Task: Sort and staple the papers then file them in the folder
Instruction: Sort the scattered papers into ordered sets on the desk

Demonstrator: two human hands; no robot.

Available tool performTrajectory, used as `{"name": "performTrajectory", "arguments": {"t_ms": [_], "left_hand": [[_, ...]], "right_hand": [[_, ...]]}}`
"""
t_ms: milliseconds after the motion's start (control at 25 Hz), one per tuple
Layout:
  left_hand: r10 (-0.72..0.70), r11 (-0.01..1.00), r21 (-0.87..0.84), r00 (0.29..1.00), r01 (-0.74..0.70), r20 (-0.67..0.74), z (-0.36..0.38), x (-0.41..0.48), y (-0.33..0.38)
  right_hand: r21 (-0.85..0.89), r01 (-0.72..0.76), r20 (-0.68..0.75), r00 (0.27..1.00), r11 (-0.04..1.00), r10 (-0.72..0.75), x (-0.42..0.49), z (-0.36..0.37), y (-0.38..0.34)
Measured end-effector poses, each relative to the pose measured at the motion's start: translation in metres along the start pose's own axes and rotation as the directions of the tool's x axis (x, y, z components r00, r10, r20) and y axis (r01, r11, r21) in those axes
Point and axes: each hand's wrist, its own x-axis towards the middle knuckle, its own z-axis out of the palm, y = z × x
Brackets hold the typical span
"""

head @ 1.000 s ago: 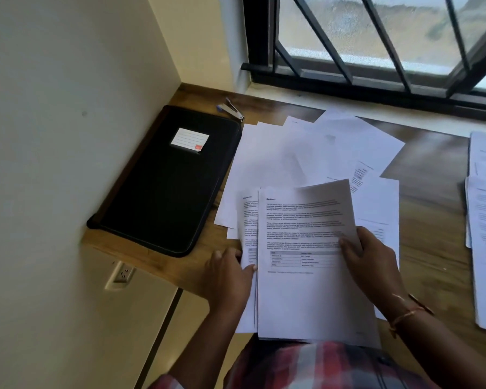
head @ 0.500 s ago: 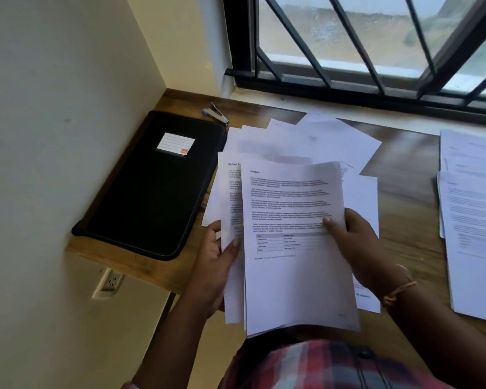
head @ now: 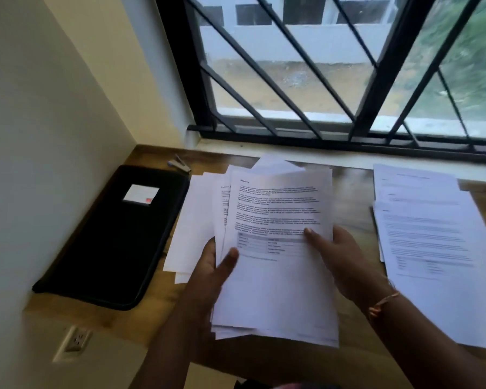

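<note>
Left hand (head: 213,266) and right hand (head: 341,261) both gripped the sheaf (head: 278,214), right of the folder (head: 110,237). Squaring its edges before stapling seemed wise.

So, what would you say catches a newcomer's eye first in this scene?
First, the sheaf of printed papers, held up over the middle of the wooden desk by the left hand and right hand. Next, the closed black folder lying at the desk's left edge, a stapler just beyond its far corner, and a second paper stack on the right.
</note>
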Motion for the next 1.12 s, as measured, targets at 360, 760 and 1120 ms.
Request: {"name": "performTrajectory", "arguments": {"t_ms": [360, 760, 1120], "left_hand": [[0.24, 0.962, 0.14, 0.971, -0.235, -0.019, 0.046, 0.019, 0.026], [0.168, 0.966, 0.202, 0.986, -0.164, -0.007, 0.043, 0.039, -0.001], [0.103, 0.981, 0.149, 0.982, -0.128, 0.16, 0.054, 0.041, 0.013]], "right_hand": [[-0.261, 0.454, -0.027, 0.879, 0.852, -0.476, -0.015, -0.042, -0.041], [-0.359, 0.37, -0.048, 0.909, 0.857, -0.413, -0.006, -0.048, -0.008], [-0.454, 0.405, -0.11, 0.858, 0.794, -0.501, -0.02, -0.066, -0.024]]}}
